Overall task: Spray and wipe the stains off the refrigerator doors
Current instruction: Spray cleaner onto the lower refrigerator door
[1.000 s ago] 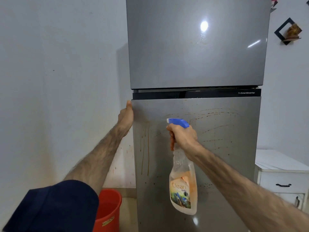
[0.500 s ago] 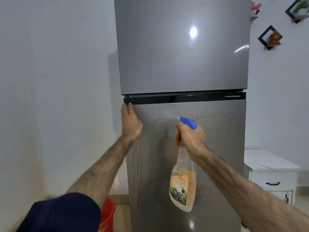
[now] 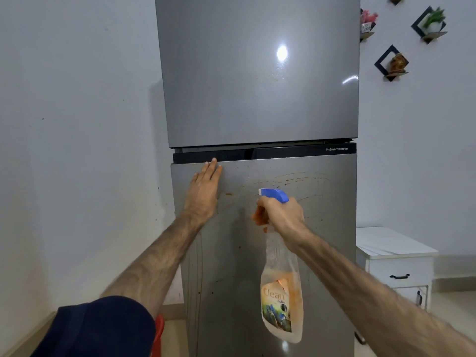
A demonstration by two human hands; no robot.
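Observation:
A tall grey refrigerator fills the middle of the head view. Its lower door (image 3: 322, 228) carries brown streaks and drips; the upper door (image 3: 257, 86) looks mostly clean. My left hand (image 3: 204, 188) lies flat on the lower door's top left part, fingers straight and reaching the black strip between the doors. My right hand (image 3: 279, 212) grips the neck of a clear spray bottle (image 3: 282, 300) with a blue head and orange liquid. It also holds something orange against the neck. The nozzle points left along the lower door.
A white cabinet (image 3: 394, 256) with a drawer stands right of the refrigerator. A red bucket (image 3: 158, 331) peeks out at the lower left behind my dark sleeve. Small diamond wall shelves (image 3: 391, 63) hang at the upper right. A white wall lies to the left.
My left hand has slid from the door's left edge onto its front face, toward the right. The view has shifted, so the refrigerator sits more centred. The bottle stays in my right hand.

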